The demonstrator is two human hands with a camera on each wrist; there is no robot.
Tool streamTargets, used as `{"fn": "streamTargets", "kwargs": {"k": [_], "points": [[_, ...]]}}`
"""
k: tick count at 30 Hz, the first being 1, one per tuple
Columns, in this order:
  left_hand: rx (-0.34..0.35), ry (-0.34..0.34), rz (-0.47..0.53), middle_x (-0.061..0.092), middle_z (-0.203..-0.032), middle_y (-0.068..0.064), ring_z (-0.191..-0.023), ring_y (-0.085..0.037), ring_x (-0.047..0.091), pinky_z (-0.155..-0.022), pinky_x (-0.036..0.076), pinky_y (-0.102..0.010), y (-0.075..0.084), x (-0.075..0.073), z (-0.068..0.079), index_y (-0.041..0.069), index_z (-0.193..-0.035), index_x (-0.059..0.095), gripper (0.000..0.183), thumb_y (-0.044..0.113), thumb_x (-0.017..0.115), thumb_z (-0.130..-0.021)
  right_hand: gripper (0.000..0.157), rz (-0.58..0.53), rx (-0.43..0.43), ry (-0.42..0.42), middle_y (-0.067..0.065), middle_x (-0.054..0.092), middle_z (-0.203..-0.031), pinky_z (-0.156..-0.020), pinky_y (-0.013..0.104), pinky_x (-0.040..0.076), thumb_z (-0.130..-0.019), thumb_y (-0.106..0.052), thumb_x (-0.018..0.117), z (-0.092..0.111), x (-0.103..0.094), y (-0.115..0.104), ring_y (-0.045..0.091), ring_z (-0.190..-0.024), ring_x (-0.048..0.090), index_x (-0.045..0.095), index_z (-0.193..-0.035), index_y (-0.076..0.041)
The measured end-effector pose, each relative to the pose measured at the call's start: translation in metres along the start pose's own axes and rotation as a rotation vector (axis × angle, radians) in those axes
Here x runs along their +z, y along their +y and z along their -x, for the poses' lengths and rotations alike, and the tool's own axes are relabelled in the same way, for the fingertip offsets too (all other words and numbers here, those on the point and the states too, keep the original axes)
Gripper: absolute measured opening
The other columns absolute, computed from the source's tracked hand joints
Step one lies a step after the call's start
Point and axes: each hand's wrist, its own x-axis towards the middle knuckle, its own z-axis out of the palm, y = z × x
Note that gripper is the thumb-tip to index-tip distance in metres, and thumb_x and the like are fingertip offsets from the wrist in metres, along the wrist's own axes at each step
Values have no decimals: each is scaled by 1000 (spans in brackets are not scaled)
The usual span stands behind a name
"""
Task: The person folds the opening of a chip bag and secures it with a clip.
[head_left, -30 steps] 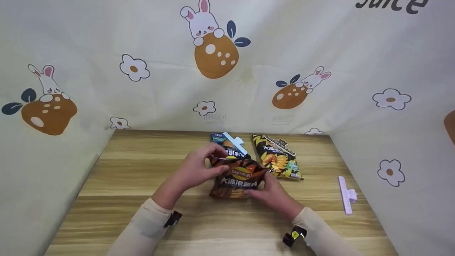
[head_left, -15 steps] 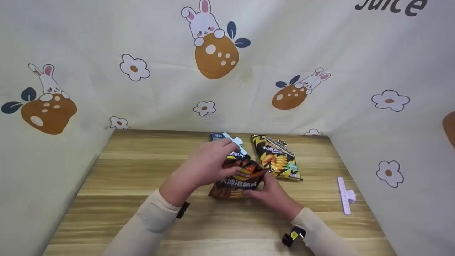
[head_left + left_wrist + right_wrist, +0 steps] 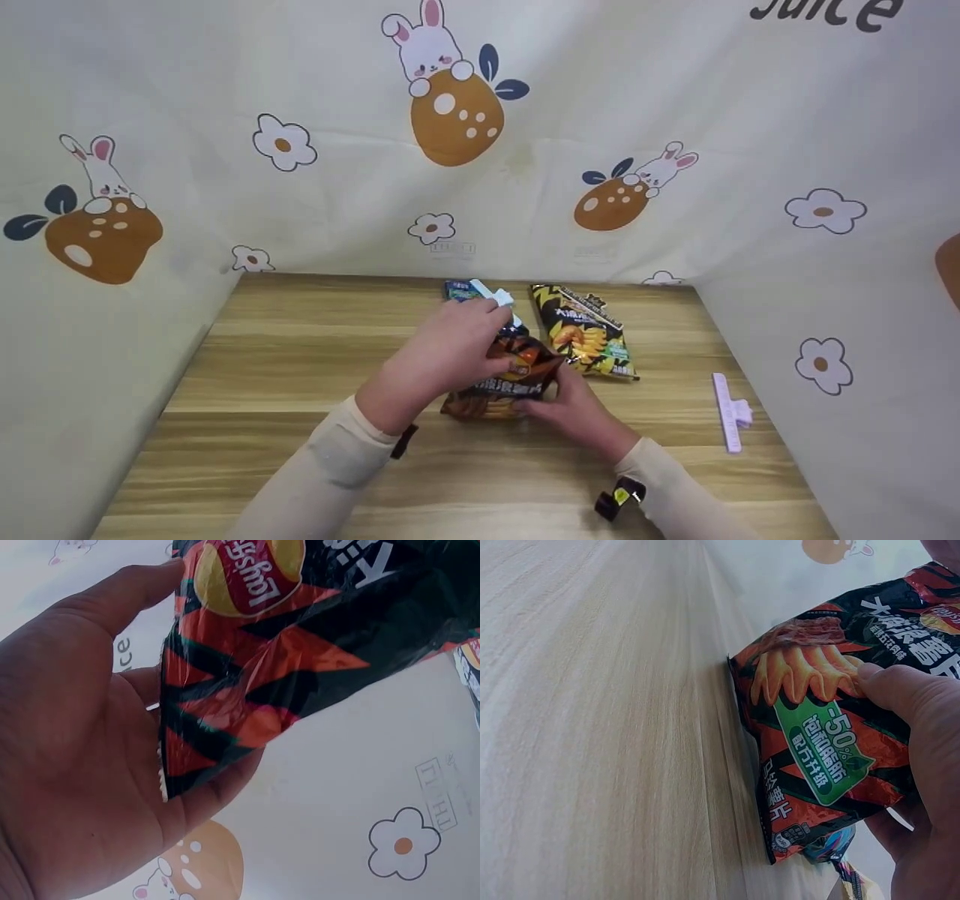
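Note:
A red and black bag of potato chips [image 3: 495, 401] stands tilted at the middle of the table, its lower edge at the wood. My left hand [image 3: 442, 349] is at its top edge; in the left wrist view the thumb [image 3: 139, 596] lies at the edge and the fingers pass behind the bag. My right hand [image 3: 574, 409] grips the bag's right side, thumb [image 3: 900, 690] on the printed front and fingers behind. Just beyond, partly hidden by my left hand, lies a blue chip bag [image 3: 459, 289] with a light blue bag clip [image 3: 501, 297] across it.
At the back right lies a black and yellow chip bag [image 3: 585, 341] with a dark-edged clip [image 3: 594, 304] near its top. A loose lilac bag clip [image 3: 727, 412] rests by the right edge of the wooden table [image 3: 300, 345]. Patterned cloth walls [image 3: 337, 202] stand around the back and sides.
My left hand has slid rightward along the bag's top edge, covering more of the logo and part of the blue bag. My right hand holds its place on the bag.

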Motion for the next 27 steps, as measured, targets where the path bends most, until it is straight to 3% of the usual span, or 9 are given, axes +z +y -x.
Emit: {"fn": "streamTargets", "kwargs": {"k": [4, 9, 14, 21, 27], "points": [[-25, -25, -25, 74, -112, -7, -101, -26, 70, -87, 62, -47, 1, 4, -3, 10, -128, 70, 56, 57, 80, -98, 79, 2, -4, -2, -1, 68, -145, -129, 58, 34, -87, -39, 95, 1, 0, -1, 23, -139, 61, 57, -153, -20], [-73, -60, 27, 71, -101, -3, -88, -23, 68, -77, 61, -42, 0, 8, -4, 11, -116, 74, 48, 54, 83, -97, 77, 11, 2, 0, -1, 69, -144, -128, 57, 36, -88, -40, 95, 1, 0, -1, 23, -137, 62, 58, -152, -20], [-80, -54, 46, 73, -89, 0, -81, -22, 67, -73, 61, -43, -2, 9, -6, 13, -103, 76, 34, 45, 85, -98, 70, 11, -25, 14, -1, 71, -141, -127, 57, 36, -89, -36, 95, 0, 1, 2, 24, -137, 63, 62, -147, -18], [-59, -24, 39, 75, -86, 0, -77, -21, 67, -72, 61, -42, -3, 9, -6, 15, -95, 78, 24, 38, 85, -99, 62, -19, -62, 20, -2, 71, -140, -127, 56, 36, -90, -29, 95, -1, 2, 2, 22, -137, 63, 64, -142, -16], [-59, -26, 38, 74, -85, 1, -74, -20, 64, -69, 60, -40, -3, 9, -6, 16, -92, 77, 24, 38, 83, -101, 49, -72, -37, 78, 0, 72, -131, -117, 47, 49, -97, -27, 89, 3, -2, -4, 21, -127, 67, 65, -138, -15]]}}
